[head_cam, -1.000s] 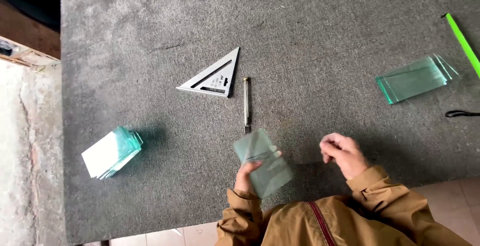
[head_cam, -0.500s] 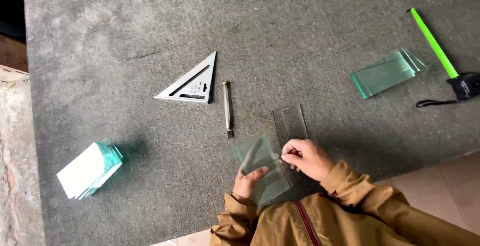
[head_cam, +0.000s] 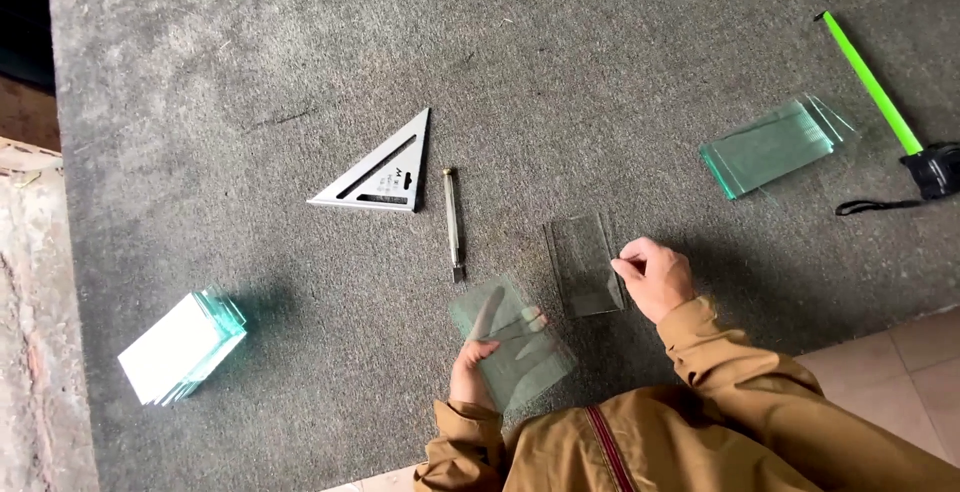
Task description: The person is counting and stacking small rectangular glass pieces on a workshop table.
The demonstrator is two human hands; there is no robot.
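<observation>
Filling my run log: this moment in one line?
left hand: holds glass pane | right hand: touches second pane | nearby: glass cutter

We take this for a glazier's workshop — a small glass-cutting bench. The tabletop [head_cam: 600, 42] is covered in grey felt-like cloth, as cutting benches are. On it lie a slim glass cutter [head_cam: 453, 224] and a metal triangular square [head_cam: 380, 174] near the middle, stacks of greenish cut panes [head_cam: 775, 144] toward the right edge and near the left edge [head_cam: 185, 344] — plus a green-bladed tape measure [head_cam: 880, 102] at the far right.
</observation>
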